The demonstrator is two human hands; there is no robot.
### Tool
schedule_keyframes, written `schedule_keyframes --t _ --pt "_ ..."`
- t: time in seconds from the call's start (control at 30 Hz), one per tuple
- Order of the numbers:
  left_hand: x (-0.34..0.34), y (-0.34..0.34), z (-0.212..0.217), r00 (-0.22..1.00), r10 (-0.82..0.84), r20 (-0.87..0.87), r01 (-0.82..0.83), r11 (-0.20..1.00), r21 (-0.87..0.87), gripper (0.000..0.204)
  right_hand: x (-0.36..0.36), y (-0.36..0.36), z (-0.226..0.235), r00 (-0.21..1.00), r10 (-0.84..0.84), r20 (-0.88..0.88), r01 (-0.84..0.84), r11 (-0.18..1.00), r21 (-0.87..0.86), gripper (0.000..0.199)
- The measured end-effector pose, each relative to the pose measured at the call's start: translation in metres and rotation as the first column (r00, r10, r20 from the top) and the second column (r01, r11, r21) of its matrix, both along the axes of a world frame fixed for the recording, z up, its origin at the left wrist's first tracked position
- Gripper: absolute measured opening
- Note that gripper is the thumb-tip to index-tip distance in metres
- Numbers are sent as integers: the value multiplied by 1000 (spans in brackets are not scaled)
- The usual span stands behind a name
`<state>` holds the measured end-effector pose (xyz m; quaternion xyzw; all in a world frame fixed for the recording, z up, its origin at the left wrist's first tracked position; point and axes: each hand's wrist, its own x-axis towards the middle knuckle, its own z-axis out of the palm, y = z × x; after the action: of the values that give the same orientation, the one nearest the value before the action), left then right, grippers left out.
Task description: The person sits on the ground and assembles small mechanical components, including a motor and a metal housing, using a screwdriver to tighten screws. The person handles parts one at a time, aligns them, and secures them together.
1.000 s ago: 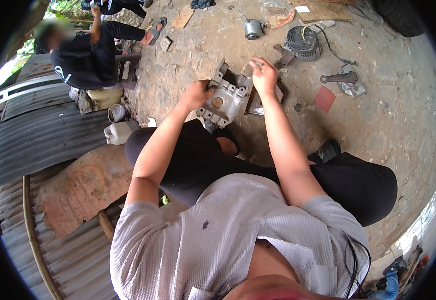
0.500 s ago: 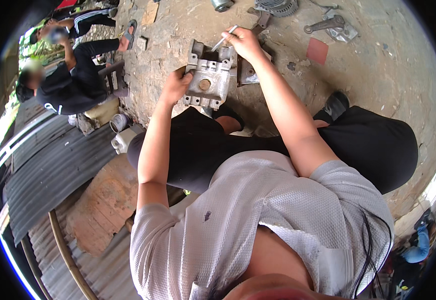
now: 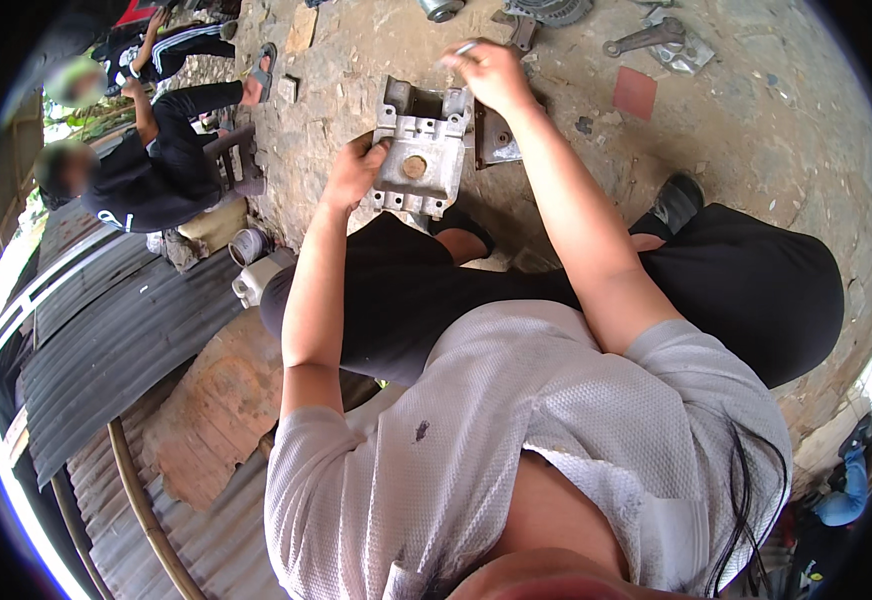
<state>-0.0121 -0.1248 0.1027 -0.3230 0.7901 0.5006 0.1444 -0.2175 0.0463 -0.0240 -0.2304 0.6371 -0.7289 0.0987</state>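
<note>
My left hand [image 3: 356, 174] grips the left side of a grey cast-metal housing [image 3: 439, 178]. The boxy casting has an open cavity at its far end, bolt holes along its edges and a round brownish disc on its near face. Beyond its far right corner, my right hand [image 3: 496, 80] pinches a slim light-coloured rod [image 3: 468, 47], raised clear of the casting. Only a short piece of that rod shows; its tip is blurred. Partly behind the casting and my right forearm lies a dark-edged metal part [image 3: 499, 140].
Across the dirty floor lie a connecting rod [image 3: 646, 38], a red square sheet [image 3: 636, 93], a round finned metal part [image 3: 556, 8] and a small metal cylinder [image 3: 443, 8]. Two people sit at the far left, one in black [image 3: 166, 170]. Corrugated sheets [image 3: 136, 340] cover the left side.
My right hand has drawn the rod up and out of the casting's cavity, moving slightly away. The left hand still holds the casting in nearly the same place.
</note>
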Motion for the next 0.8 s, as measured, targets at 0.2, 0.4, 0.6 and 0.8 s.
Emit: schedule_keyframes --t 0.2,0.4,0.6,0.8 --pt "7 0 -11 1000 4 -10 -4 999 -40 37 -16 12 12 942 274 194 -235 951 -202 24" --pt "-9 12 6 993 -86 85 98 984 -152 35 -19 5 -24 965 -95 245 113 992 -60 19" --pt "-2 10 1 989 -78 125 85 995 -53 37 -4 -7 -9 987 23 162 -25 1000 11 20" --pt "4 5 -6 979 -160 129 176 976 -128 39 -8 -7 -29 857 327 399 -234 936 -263 20"
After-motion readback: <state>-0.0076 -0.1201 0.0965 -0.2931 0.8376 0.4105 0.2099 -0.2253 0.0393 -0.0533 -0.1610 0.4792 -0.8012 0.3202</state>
